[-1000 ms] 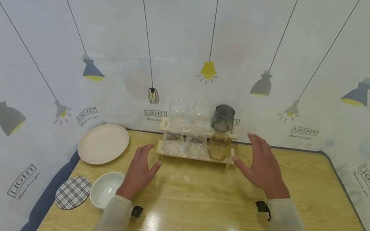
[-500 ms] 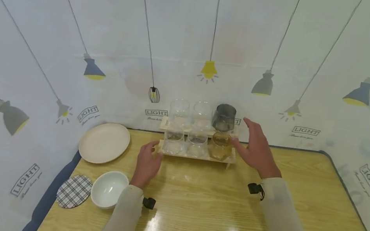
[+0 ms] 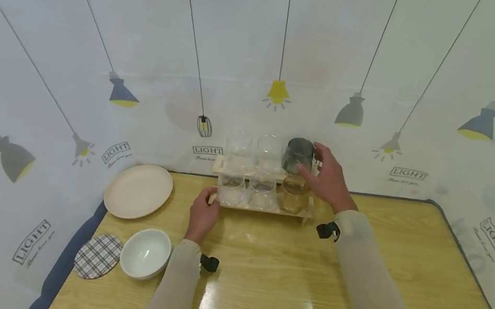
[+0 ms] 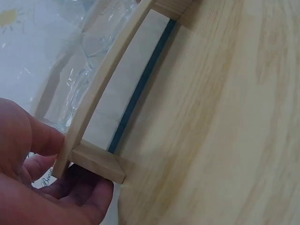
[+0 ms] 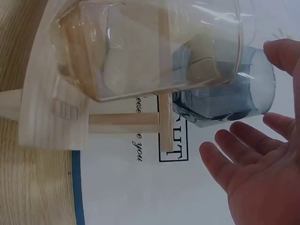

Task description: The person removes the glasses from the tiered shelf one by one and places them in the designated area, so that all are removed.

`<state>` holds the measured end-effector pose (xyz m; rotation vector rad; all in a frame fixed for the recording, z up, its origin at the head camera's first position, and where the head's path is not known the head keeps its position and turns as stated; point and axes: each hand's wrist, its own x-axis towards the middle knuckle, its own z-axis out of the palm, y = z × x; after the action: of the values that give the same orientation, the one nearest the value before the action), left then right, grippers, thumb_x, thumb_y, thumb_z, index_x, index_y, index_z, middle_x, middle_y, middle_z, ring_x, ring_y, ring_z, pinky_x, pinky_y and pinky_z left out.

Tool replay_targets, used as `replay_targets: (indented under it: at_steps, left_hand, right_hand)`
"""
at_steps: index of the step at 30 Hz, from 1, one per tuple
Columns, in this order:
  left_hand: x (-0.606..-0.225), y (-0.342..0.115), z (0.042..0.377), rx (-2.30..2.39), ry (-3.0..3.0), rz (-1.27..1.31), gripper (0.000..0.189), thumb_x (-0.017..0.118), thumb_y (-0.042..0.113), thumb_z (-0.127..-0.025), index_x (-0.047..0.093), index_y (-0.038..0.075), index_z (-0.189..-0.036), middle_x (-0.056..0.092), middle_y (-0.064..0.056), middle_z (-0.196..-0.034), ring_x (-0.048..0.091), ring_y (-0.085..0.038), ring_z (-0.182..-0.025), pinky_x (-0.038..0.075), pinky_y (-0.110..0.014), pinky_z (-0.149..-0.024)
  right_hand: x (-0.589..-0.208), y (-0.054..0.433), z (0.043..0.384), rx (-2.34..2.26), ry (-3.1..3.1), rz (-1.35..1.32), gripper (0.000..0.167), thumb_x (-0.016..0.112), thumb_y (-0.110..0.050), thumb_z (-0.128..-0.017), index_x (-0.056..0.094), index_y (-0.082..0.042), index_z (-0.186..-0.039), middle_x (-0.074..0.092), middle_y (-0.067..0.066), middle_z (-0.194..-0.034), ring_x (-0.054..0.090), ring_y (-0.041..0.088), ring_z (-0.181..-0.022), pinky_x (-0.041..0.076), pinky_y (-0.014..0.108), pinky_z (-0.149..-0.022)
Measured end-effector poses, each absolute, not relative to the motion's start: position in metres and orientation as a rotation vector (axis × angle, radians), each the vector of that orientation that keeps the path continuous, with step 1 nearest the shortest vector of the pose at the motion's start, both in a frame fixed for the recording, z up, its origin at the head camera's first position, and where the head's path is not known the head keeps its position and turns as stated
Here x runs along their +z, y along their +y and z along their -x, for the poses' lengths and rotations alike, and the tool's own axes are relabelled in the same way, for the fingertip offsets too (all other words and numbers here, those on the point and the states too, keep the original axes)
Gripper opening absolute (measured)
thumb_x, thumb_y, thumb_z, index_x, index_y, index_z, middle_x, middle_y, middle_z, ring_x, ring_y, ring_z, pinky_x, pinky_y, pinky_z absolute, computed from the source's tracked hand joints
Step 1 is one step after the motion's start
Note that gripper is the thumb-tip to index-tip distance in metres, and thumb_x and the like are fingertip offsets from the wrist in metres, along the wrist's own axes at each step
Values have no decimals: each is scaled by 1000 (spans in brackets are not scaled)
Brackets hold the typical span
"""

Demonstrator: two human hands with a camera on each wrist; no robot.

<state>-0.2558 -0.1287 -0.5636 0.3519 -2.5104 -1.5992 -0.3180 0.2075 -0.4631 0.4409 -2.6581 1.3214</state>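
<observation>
A two-tier wooden cup rack [image 3: 263, 211] stands against the wall with a row of glasses on each tier. My left hand [image 3: 203, 215] holds its left end; in the left wrist view the thumb lies on the shelf edge and the curled fingers are at the short leg [image 4: 98, 161]. My right hand [image 3: 327, 179] is at the smoky grey glass [image 3: 299, 154] on the right of the upper tier. Its thumb and fingers [image 5: 218, 159] are spread around that glass, near its rim, in the right wrist view. Below it sits an amber glass [image 3: 293, 198] on the lower tier.
Clear glasses [image 3: 232, 189] fill the rest of both tiers, close together. On the left are a cream plate [image 3: 137, 192], a white bowl [image 3: 145, 253] and a checked round coaster [image 3: 97, 256]. A patterned wall [image 3: 384, 63] rises right behind the rack.
My left hand has moved right and taken hold of the rack's left end. My right hand has moved left and up, from beside the rack to the grey glass.
</observation>
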Motion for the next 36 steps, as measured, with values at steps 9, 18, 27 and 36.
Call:
replay_targets:
  at_steps: [9,18,27,36]
  left_hand:
    - [-570,-132,262,-1839,-2395,-389,37,55,15,-103,64,14,-139,56,-9,-158,45,-29,-151,38,-52,-123]
    - [-576,-134,263,-1831,-2384,-375,37,53,13,-104,64,15,-139,56,-10,-157,48,-29,-149,40,-52,-121]
    - [-573,-132,262,-1835,-2387,-339,36,53,15,-105,63,14,-140,57,-9,-156,51,-29,-145,45,-52,-116]
    - [-573,-133,262,-1807,-2393,-334,37,52,13,-105,62,12,-141,57,-13,-156,52,-30,-145,44,-52,-117]
  right_hand:
    - [-468,203,334,1406,-2691,-399,95,73,-42,-99,16,-14,-169,37,23,-165,45,44,-148,46,60,-114]
    - [-473,204,338,1422,-2679,-444,93,73,-43,-99,19,-11,-168,39,26,-162,46,48,-147,48,60,-112]
    - [-474,215,334,1435,-2654,-404,93,72,-47,-99,20,-10,-167,37,26,-163,46,47,-147,50,59,-110]
    - [-471,243,319,1480,-2656,-298,93,70,-47,-100,16,-14,-169,31,24,-167,39,47,-152,47,59,-114]
